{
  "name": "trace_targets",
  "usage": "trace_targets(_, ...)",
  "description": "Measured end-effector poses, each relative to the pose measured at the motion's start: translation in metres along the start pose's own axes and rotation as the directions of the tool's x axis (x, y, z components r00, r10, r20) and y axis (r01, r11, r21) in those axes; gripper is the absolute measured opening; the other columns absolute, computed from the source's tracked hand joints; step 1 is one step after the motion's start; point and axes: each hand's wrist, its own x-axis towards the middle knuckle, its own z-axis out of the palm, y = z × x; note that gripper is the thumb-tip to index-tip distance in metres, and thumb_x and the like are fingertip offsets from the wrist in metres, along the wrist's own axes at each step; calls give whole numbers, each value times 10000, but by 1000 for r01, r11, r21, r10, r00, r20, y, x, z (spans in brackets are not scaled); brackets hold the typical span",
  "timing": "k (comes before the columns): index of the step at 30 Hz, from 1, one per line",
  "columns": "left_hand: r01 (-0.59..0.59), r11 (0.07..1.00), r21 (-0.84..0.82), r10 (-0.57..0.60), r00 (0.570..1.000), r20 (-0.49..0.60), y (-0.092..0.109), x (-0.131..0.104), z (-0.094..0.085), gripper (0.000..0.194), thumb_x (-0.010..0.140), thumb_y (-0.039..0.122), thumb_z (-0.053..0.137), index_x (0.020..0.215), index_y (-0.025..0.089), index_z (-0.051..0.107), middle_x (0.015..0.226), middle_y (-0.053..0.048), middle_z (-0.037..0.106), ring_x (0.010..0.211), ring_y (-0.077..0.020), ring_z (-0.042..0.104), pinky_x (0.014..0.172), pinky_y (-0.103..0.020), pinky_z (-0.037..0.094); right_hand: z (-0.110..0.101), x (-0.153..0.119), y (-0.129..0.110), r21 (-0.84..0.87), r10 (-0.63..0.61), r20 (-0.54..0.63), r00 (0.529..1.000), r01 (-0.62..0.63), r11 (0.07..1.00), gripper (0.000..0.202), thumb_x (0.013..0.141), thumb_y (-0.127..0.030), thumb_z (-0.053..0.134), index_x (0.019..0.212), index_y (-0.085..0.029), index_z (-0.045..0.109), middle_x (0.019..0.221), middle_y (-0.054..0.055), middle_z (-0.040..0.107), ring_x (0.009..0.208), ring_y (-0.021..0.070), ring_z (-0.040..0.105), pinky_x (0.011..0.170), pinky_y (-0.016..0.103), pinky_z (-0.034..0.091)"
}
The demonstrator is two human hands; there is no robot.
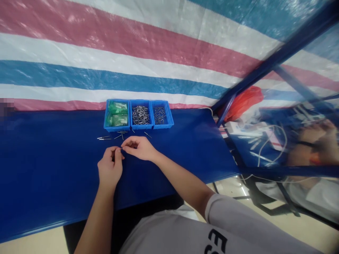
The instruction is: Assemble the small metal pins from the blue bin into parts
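My left hand (110, 165) and my right hand (140, 147) meet fingertip to fingertip over the blue table (66, 169). Both are closed in a pinch around something thin and dark, too small to name. Just beyond them lie several loose metal rivet-like pins (104, 138). Three joined blue bins stand behind: the left bin (106, 123) holds green-tinted plastic bags (118, 113), the middle bin (141, 127) many metal pins, and the right bin (169, 121) fewer pins.
A striped plastic sheet (119, 60) hangs behind the table. At right, a dark blue metal frame (265, 65) separates another table with a red bag (245, 102), a white power strip (246, 129) and cables. Another person's blurred arm (304, 146) is there.
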Motion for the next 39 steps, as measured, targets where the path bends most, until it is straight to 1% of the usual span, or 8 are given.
trace_targets(4, 0, 1000, 7, 0, 1000, 1, -1, 0, 0, 249, 981, 418, 532, 1042, 218, 667, 757, 8, 732, 705, -118, 687, 696, -220, 502, 0, -1, -2, -9, -15, 3, 1000, 15, 1000, 156, 862, -265, 718, 959, -143, 727, 844, 30, 710, 745, 110, 638, 726, 247, 517)
trace_targets(8, 7, 1000, 18, -7, 1000, -4, -1, 1, 0, 245, 976, 413, 540, 1039, 216, 671, 755, 4, 734, 716, -128, 693, 695, -227, 504, -1, -2, -6, -46, 8, 1, 1000, -8, 999, 131, 867, -249, 711, 953, -152, 730, 841, 24, 709, 749, 109, 636, 729, 244, 515)
trace_targets(13, 0, 1000, 15, 1, 1000, -12, 0, 1, 1, 251, 975, 409, 541, 1040, 207, 676, 758, -4, 733, 705, -130, 691, 684, -234, 504, -1, -2, -9, -53, -6, 3, 1000, 6, 999, 118, 869, -232, 704, 950, -150, 730, 846, 26, 711, 753, 108, 636, 723, 241, 508)
trace_targets(17, -2, 1000, 24, 2, 1000, -8, 1, 1, 0, 253, 976, 415, 537, 1029, 210, 677, 753, -1, 732, 686, -126, 683, 673, -233, 501, -1, -2, -11, -70, 8, -4, 1000, -9, 997, 99, 874, -222, 697, 940, -156, 731, 852, 23, 717, 760, 107, 638, 733, 240, 510)
trace_targets(26, 11, 1000, 27, -10, 1000, -10, 1, 1, 1, 251, 968, 419, 540, 1016, 215, 678, 745, -1, 736, 690, -136, 692, 679, -241, 503, -1, -2, -7, -55, -1, 5, 1000, 1, 998, 113, 874, -230, 698, 950, -151, 725, 853, 25, 713, 746, 104, 634, 729, 241, 505)
trace_targets(39, 2, 1000, 26, -2, 1000, -1, -2, 1, 1, 240, 970, 401, 547, 1027, 212, 683, 751, -3, 738, 685, -137, 690, 672, -237, 505, 0, -1, -8, -76, 32, 4, 999, -31, 997, 97, 873, -222, 693, 941, -156, 715, 843, 14, 705, 751, 103, 632, 722, 234, 499)
